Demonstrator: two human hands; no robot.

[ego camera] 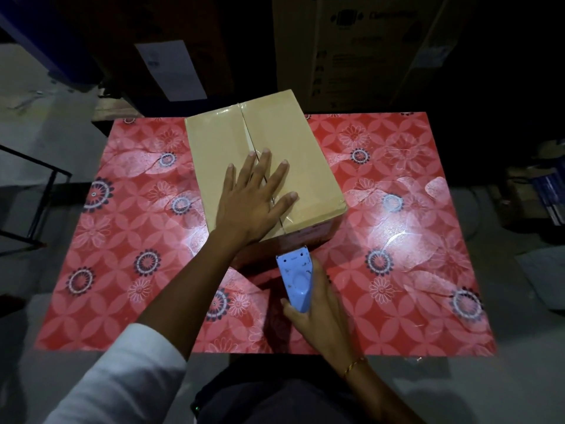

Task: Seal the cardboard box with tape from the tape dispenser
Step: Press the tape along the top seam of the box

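cardboard box (293, 142) | left hand (253, 200) fingers spread flat on top | right hand (318, 304) fingers gripping tape dispenser (295, 278) | floral table (412, 270)

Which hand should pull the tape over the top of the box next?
The right hand. It holds the blue tape dispenser at the near edge of the cardboard box, in line with the seam. The left hand lies flat on the flaps, probably best kept there.
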